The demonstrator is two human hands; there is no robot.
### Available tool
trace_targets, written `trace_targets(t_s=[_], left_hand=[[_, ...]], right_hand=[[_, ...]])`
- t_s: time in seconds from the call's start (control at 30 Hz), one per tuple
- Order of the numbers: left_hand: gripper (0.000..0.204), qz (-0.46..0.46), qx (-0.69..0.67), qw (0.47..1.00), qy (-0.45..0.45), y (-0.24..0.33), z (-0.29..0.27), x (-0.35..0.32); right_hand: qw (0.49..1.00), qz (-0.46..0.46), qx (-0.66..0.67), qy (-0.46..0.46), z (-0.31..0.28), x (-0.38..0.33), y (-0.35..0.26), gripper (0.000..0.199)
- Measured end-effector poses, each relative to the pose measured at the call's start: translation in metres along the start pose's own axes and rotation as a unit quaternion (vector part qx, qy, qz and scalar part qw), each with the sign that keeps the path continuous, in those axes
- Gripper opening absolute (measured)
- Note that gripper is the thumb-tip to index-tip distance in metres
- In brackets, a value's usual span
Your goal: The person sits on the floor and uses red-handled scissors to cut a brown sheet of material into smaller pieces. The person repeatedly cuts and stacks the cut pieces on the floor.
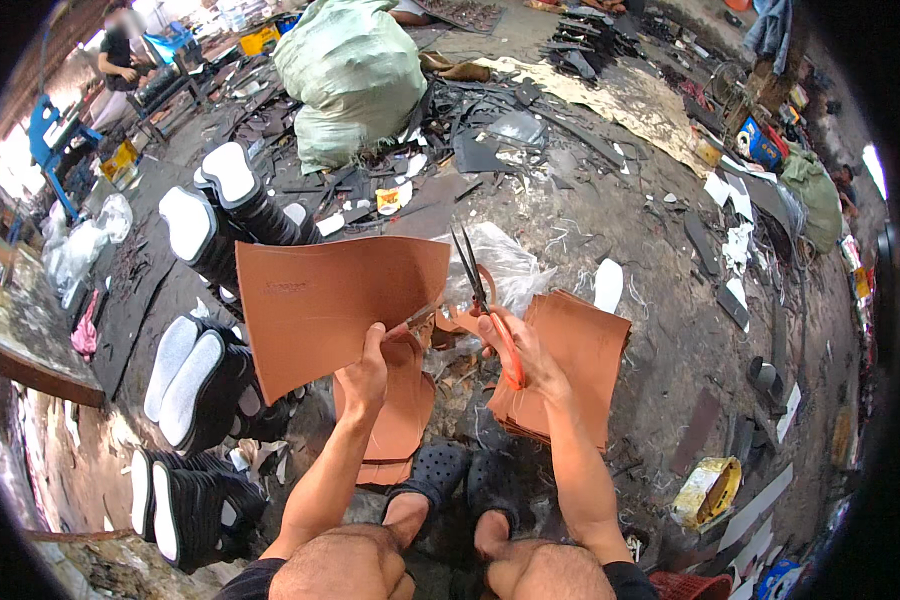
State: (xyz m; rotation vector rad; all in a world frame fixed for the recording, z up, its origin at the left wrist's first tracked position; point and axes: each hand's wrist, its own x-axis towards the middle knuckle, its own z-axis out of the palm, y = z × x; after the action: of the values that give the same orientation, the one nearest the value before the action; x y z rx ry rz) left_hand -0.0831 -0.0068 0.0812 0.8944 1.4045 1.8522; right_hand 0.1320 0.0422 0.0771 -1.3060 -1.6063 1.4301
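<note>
My left hand [363, 380] grips the lower right edge of a large tan-brown sheet [340, 300], held up and tilted; the material looks like leather or sole sheeting. A narrow piece sticks out beside my left thumb, and I cannot make out whether it is part of the sheet. In my right hand [530, 355] is a pair of scissors [512, 362] with orange handles, its dark blades parted and pointing up, apart from the sheet. A stack of brown sheets [585, 365] lies beneath and beyond my right hand. Brown cut pieces [400, 405] lie below my left hand.
Bundles of dark, white-topped insoles [190, 380] stand at my left. A clear plastic bag [505, 265] lies ahead. Farther off are a big pale sack [350, 80] and scattered scraps. A yellow container [708, 492] sits at right. A person [120, 60] is far left.
</note>
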Motion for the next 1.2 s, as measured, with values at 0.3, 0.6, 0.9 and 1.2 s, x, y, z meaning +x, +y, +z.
trace_targets(t_s=[0.3,0.6,0.9,1.2], left_hand=[[0.031,-0.142,-0.035,0.982,-0.12,-0.001,-0.02,0.002],[0.031,-0.16,-0.089,0.975,-0.124,0.002,-0.049,0.046],[0.024,-0.275,0.012,0.893,-0.357,0.022,-0.046,0.014],[0.062,0.023,-0.077,0.965,-0.248,-0.023,0.004,-0.006]], right_hand=[[0.993,-0.008,-0.115,0.018,-0.017,-0.021,-0.008,0.046],[1.0,0.013,0.013,0.014,-0.019,-0.023,0.018,0.046],[0.996,-0.013,-0.078,0.038,-0.012,-0.003,0.002,0.071],[0.983,0.054,0.162,0.06,0.046,-0.037,-0.003,0.051]])
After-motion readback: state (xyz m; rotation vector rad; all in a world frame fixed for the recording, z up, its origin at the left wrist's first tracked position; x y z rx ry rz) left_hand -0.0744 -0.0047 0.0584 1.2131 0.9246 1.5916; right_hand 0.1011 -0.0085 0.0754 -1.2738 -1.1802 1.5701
